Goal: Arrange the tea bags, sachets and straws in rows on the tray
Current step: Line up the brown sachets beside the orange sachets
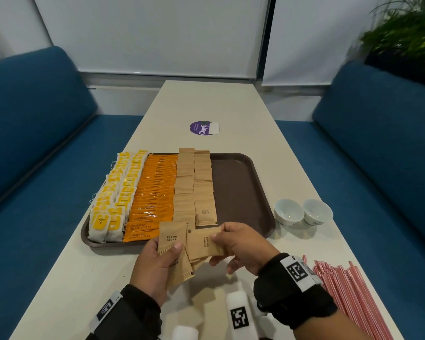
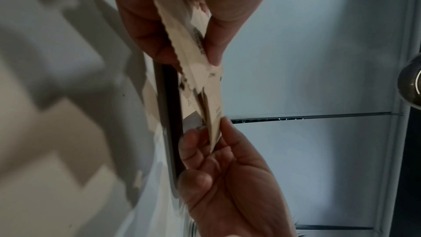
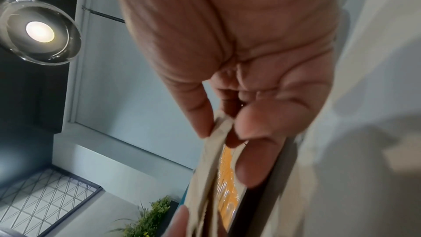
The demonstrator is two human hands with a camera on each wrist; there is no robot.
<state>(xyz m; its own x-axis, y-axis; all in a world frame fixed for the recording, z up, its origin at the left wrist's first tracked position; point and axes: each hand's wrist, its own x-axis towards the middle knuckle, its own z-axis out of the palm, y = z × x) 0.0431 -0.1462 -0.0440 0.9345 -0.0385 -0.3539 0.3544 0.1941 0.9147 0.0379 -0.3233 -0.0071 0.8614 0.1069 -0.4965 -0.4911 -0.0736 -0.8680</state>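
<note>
A brown tray [image 1: 238, 192] holds rows of yellow tea bags [image 1: 113, 200], orange coffee sachets [image 1: 152, 192] and brown sugar sachets [image 1: 194, 185]. Just in front of the tray's near edge, my left hand [image 1: 157, 256] grips a fanned stack of brown sugar sachets [image 1: 172, 239], thumb on top. My right hand [image 1: 233, 244] pinches one sachet [image 1: 204, 244] of that stack between thumb and fingers. The left wrist view shows the stack [image 2: 196, 60] edge-on between both hands. The right wrist view shows my thumb and fingers on the sachet edge [image 3: 218, 129]. Pink straws [image 1: 349, 290] lie at the near right.
Two small white cups [image 1: 302, 212] stand right of the tray. A purple sticker [image 1: 201, 128] marks the table further back. White tagged blocks [image 1: 238, 315] sit near the front edge. Blue benches flank the table; the tray's right part is bare.
</note>
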